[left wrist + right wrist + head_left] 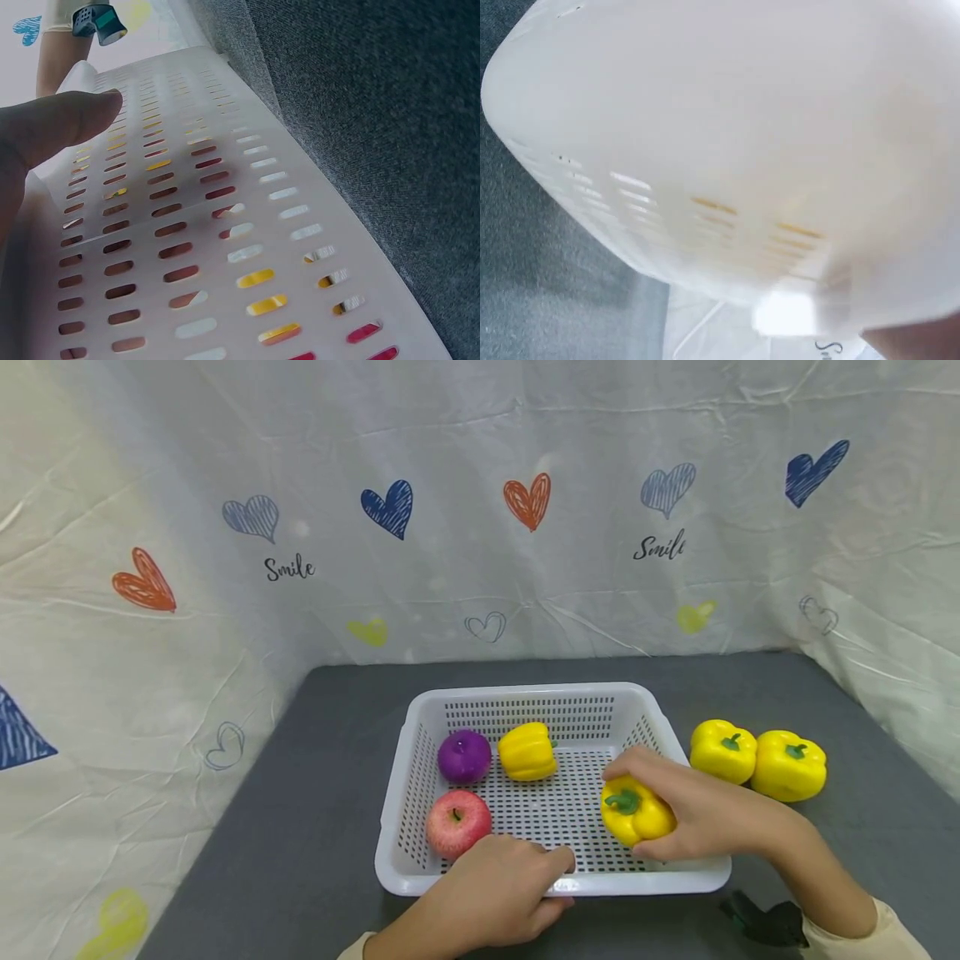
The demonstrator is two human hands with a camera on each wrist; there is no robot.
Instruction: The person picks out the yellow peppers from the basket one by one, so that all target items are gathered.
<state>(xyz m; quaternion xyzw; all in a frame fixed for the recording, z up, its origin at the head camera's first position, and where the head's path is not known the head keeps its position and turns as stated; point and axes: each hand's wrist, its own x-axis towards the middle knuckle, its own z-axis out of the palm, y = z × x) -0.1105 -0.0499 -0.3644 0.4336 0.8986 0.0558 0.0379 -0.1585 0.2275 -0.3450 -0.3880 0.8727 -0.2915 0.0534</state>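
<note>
My right hand (697, 806) grips a yellow bell pepper (651, 820) with a green stem, inside the front right corner of a white perforated basket (651, 883). At the front edge, my left hand (501, 889) holds the basket rim, fingers over the top. In the left wrist view a thumb (75, 124) lies beside the slotted basket wall (187, 217). Another yellow bell pepper (527, 752), a round purple vegetable (464, 757) and a red apple (458, 823) lie in the basket's left part. The right wrist view is filled mostly by the basket's outer wall (705, 112).
Two more yellow bell peppers (722, 750) sit side by side on the dark grey table (322, 802), right of the basket. Behind and around hangs a white curtain (450, 585) printed with hearts. A dark wrist device (765, 920) is near the right sleeve.
</note>
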